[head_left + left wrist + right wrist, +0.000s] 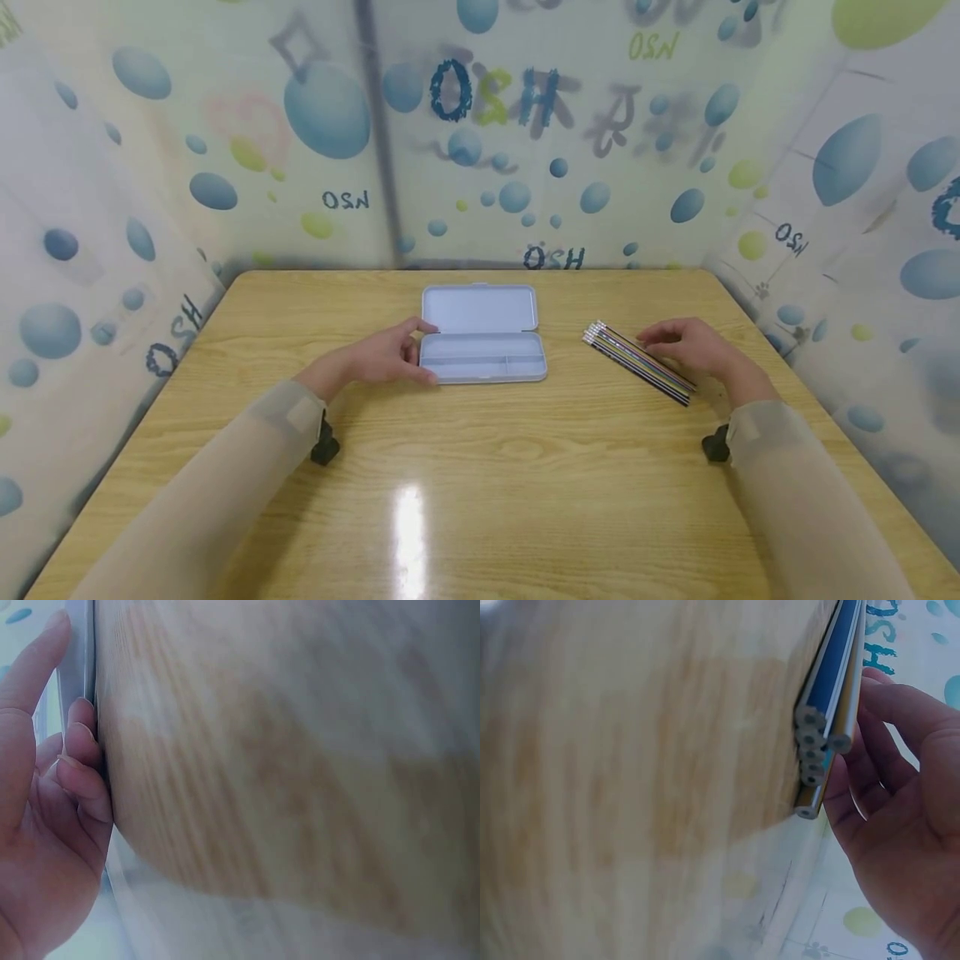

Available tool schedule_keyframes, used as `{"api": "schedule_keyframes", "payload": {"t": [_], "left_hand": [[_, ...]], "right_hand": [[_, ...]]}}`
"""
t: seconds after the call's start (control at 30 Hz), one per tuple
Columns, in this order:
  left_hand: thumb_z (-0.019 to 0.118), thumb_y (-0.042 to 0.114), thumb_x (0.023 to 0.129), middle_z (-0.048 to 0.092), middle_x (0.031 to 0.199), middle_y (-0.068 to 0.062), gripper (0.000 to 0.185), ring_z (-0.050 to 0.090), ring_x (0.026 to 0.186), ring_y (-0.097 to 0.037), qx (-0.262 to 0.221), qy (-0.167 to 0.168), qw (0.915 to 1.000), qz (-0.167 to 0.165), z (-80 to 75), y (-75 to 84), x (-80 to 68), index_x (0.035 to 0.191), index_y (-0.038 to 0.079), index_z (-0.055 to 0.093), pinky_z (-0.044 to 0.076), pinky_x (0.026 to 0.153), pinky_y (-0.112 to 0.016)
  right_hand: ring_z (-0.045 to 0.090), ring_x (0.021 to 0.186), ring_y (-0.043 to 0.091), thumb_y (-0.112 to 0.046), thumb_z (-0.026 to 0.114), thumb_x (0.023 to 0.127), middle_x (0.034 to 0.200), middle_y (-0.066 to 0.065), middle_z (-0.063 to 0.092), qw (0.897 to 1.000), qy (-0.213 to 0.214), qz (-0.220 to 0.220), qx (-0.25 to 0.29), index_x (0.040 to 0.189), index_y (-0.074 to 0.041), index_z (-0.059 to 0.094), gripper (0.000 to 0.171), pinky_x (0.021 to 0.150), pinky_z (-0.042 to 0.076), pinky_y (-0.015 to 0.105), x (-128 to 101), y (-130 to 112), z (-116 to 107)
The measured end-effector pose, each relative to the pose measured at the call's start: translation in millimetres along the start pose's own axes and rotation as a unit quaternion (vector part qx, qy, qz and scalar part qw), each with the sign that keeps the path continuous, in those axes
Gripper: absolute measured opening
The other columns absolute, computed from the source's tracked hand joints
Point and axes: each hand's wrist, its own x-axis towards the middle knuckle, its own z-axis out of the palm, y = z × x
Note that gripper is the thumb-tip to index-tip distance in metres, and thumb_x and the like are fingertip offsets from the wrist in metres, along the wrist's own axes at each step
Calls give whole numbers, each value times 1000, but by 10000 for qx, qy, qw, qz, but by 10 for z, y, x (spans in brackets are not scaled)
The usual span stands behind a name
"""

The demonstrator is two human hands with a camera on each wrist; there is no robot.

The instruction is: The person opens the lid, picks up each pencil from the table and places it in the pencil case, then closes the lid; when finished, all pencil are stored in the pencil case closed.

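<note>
A pale blue pencil case point(482, 358) lies open on the wooden table, lid folded back and base split into compartments. My left hand point(382, 354) holds its left side, thumb at the front corner and index finger near the hinge. In the left wrist view, the other fingers of the left hand point(56, 817) curl against the case wall point(79, 656). Several pencils point(637, 365) lie side by side, slanted, to the right. My right hand point(693, 346) is at their far edge. The right wrist view shows a yellow pencil point(846, 724) above the others, beside the thumb; the fingertips are partly hidden.
The wooden table point(487, 467) extends in front of the case and between the forearms. Behind it and at both sides hang curtains point(510, 167) printed with blue and green drops. A dark wrist device point(325, 442) shows below the left wrist.
</note>
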Motion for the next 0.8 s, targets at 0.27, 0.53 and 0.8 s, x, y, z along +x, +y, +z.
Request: {"api": "schedule_keyframes", "payload": {"t": [0.27, 0.53, 0.8], "left_hand": [[90, 36, 94, 61, 89, -4, 91, 54, 84, -19, -91, -35, 10000, 2, -1, -18, 9, 163, 11, 36, 45, 81, -31], [90, 36, 94, 61, 88, -3, 91, 54, 84, -19, -88, -49, 9999, 39, 3, -20, 16, 163, 11, 36, 45, 84, -33], [90, 36, 94, 61, 88, -3, 90, 54, 84, -19, -63, -47, 10000, 37, -4, -17, 6, 163, 12, 36, 45, 85, -34]], "right_hand": [[67, 127, 38, -19, 68, 110, 135, 19, 75, 10000, 8, -14, -15, 138, -5, 74, 31, 107, 52, 55, 5, -2, 5], [64, 131, 44, -20, 66, 112, 139, 24, 72, 9999, 68, 69, -54, 138, -3, 73, 33, 112, 49, 64, -37, 3, -19], [65, 129, 44, -13, 64, 111, 137, 24, 73, 9998, 114, -11, -182, 137, -2, 74, 30, 110, 50, 62, -48, -3, -23]]}}
